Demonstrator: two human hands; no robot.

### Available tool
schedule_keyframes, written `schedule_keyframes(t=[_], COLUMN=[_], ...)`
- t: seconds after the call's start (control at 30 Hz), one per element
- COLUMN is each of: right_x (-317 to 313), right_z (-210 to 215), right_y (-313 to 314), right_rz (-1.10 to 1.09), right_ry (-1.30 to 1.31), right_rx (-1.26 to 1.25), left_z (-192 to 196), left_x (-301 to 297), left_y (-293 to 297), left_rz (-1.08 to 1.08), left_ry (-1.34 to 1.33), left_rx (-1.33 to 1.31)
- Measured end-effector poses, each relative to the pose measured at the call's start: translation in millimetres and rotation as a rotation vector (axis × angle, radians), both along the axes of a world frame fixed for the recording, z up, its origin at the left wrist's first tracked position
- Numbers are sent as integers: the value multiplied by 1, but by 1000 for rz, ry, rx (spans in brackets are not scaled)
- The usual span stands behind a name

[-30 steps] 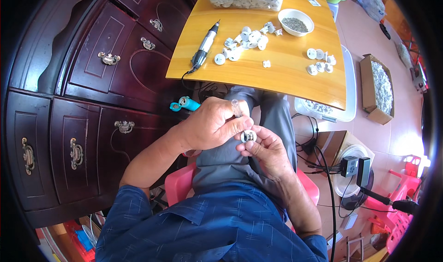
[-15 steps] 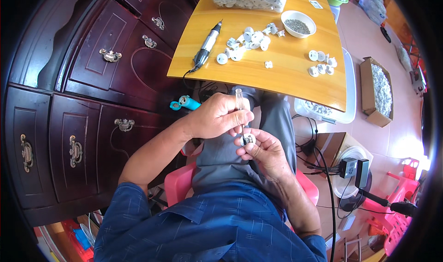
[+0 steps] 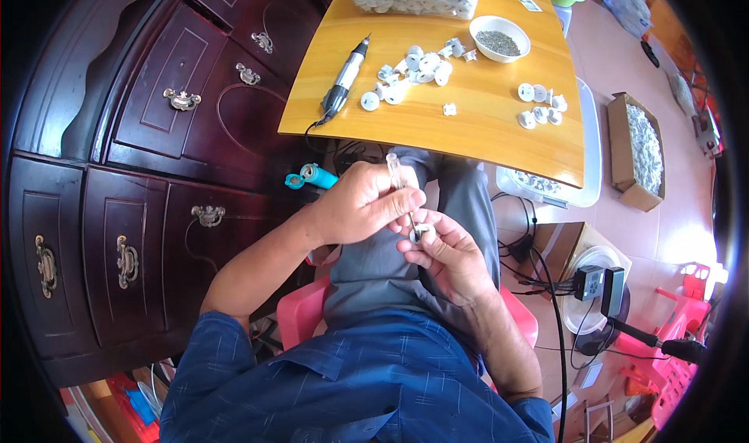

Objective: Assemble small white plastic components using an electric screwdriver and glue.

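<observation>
Left hand curled round clear-handled screwdriver, shaft angled to small white fitting at its four o'clock. Right hand pinches fitting. Worktop: one o'clock of fitting.

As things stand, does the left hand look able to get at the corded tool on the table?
Probably not straight away: the left hand grips a clear-handled hand tool, though nothing visible covers the corded tool.

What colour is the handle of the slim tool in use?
Clear and see-through, the handle shows best in the head view.
</observation>
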State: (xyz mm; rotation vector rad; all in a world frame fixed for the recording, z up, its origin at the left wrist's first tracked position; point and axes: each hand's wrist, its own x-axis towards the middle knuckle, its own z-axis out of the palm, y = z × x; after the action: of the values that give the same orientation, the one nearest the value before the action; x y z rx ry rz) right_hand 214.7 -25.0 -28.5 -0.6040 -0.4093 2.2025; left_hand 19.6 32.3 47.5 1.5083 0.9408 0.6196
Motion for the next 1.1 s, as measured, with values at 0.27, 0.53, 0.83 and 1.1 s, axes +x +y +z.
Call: schedule_keyframes(t=[0.27, 0.53, 0.83, 1.1], right_x=[1, 3, 5, 6], right_z=[-6, -10, -12, -11], right_y=[2, 3, 7, 7], right_rz=[-19, -39, -118, -117], right_ry=[126, 194, 198, 222], right_rx=[-61, -75, -147, -172], left_z=[-1, -6, 13, 15], left_x=[7, 8, -6, 6], left_y=[-9, -9, 5, -15], left_rz=[33, 61, 243, 175], left_ry=[27, -42, 32, 155], left_rx=[110, -62, 88, 272])
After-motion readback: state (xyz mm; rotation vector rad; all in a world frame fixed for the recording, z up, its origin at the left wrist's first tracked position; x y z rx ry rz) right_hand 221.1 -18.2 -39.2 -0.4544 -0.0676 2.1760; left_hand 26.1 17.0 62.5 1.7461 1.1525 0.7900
